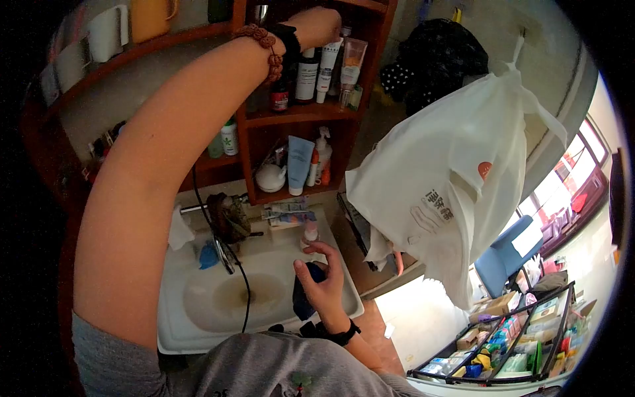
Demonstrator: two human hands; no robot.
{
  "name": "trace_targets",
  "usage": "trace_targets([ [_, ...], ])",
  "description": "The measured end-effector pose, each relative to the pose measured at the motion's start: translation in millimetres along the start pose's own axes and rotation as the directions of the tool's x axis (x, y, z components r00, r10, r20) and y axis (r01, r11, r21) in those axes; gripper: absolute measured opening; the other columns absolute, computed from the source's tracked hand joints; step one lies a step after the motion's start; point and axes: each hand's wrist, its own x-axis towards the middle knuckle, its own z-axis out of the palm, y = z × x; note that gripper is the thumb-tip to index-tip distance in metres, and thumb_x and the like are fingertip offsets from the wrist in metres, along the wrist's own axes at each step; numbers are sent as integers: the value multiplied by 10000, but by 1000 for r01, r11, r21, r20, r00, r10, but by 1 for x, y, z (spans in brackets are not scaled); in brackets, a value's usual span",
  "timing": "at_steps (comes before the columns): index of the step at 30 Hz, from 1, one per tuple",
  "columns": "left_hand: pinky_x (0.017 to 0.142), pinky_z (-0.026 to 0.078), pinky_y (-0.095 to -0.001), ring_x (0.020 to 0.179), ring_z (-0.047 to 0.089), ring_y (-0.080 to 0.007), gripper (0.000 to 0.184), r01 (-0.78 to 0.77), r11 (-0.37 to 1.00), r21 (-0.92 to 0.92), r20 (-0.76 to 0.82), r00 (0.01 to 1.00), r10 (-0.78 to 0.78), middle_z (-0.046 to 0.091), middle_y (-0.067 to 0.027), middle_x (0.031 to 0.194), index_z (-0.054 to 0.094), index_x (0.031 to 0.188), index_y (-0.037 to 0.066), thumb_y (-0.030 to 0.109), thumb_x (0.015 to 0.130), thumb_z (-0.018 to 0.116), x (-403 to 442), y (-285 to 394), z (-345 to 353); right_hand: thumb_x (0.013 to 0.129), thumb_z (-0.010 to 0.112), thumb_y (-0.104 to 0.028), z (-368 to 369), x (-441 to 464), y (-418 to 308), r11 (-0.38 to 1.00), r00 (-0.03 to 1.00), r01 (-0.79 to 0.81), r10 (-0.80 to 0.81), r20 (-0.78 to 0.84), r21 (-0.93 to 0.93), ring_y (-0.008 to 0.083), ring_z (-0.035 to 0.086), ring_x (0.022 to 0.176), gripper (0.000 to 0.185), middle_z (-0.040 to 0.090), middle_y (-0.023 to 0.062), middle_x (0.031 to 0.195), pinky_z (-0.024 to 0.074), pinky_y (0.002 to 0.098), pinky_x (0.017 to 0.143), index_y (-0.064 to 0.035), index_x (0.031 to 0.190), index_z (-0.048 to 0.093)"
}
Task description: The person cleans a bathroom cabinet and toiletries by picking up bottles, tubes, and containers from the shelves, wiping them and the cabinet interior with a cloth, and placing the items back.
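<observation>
My left arm stretches up to the wooden shelf (297,118), and my left hand (317,28) is at its upper compartment, right by several upright bottles and tubes. Its fingers are turned away and hidden. Closest to it are a dark bottle with a white label (305,81), a white tube (329,69) and a pinkish tube (353,63). Over the right side of the sink (178,324), my right hand (325,286) holds a dark blue object (303,296) against its palm, thumb and forefinger apart above it. The object's exact kind is unclear.
A black cable (246,291) hangs across the sink in front of the faucet (223,257). A small pink-capped bottle (309,233) stands on the rim. To the right hangs a white plastic bag (443,172). A black-framed rack (503,344) holds many packages.
</observation>
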Motion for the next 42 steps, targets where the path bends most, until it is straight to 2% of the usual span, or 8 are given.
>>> trace_targets([
  [8, 589, 459, -422, 627, 577, -287, 275, 183, 952, -244, 200, 970, -135, 608, -191, 734, 632, 888, -67, 207, 882, 614, -26, 30, -65, 847, 678, -209, 6, 4, -3, 999, 999, 34, -34, 12, 11, 76, 530, 666, 383, 566, 68, 1026, 464, 245, 626, -44, 1147, 507],
  [25, 605, 484, -417, 651, 593, -296, 299, 222, 941, -257, 214, 962, -169, 626, -202, 760, 626, 844, -67, 232, 853, 637, -29, 37, -80, 857, 666, -211, 7, 5, 5, 996, 998, -54, 51, 43, 73, 93, 543, 730, 351, 570, 69, 1018, 451, 243, 654, -35, 1119, 512],
  [30, 668, 503, -375, 796, 628, -258, 336, 157, 833, -531, 1, 983, -185, 640, -184, 911, 579, 1050, -47, 234, 870, 618, -69, 78, -92, 881, 623, -161, -5, 13, 19, 986, 993, 103, -109, -37, -131, 106, 541, 806, 257, 565, 58, 993, 443, 248, 721, -15, 1071, 529],
  [32, 756, 507, -355, 863, 635, -280, 347, 15, 785, -620, 15, 1000, -8, 646, -167, 998, 594, 1095, -11, 229, 849, 644, -124, 118, -124, 909, 573, -146, -10, 11, 2, 991, 991, -49, 64, -121, 127, 108, 515, 860, 195, 553, 41, 974, 424, 254, 777, -24, 1057, 535],
  [33, 803, 505, -370, 905, 635, -294, 279, -228, 864, -449, -337, 939, 72, 652, -155, 989, 641, 1040, 23, 216, 839, 657, -147, 132, -91, 923, 543, -140, -16, 11, 4, 988, 983, -83, 103, -151, 131, 104, 498, 878, 171, 546, 34, 970, 414, 253, 792, -26, 1051, 533],
  [35, 923, 427, -382, 1103, 527, -319, 341, -275, 785, -555, -127, 961, 247, 548, -182, 1167, 580, 1143, 31, 195, 850, 635, -212, 159, -88, 956, 484, -145, -29, 11, 14, 989, 970, -91, 115, -212, 120, 96, 468, 883, 149, 532, 32, 966, 396, 242, 796, -27, 1037, 522],
  [39, 1053, 304, -403, 1308, 340, -325, 518, -25, 633, -774, 133, 970, 201, 359, -196, 1380, 411, 1330, 48, 176, 869, 609, -329, 200, -27, 964, 447, -164, -27, 10, -9, 625, 978, 10, 156, -137, 781, 245, 507, 1097, 227, 510, 121, 1190, 394, 361, 970, -40, 1153, 467],
  [42, 1092, 251, -390, 1364, 257, -298, 634, 372, 107, -922, 366, 928, -75, 248, -190, 1458, 230, 1434, 44, 176, 910, 559, -360, 219, 15, 961, 467, -259, -15, 12, -13, 712, 996, 80, -85, -27, 697, 301, 392, 1265, 307, 431, 163, 1327, 304, 423, 1055, -43, 1179, 455],
])
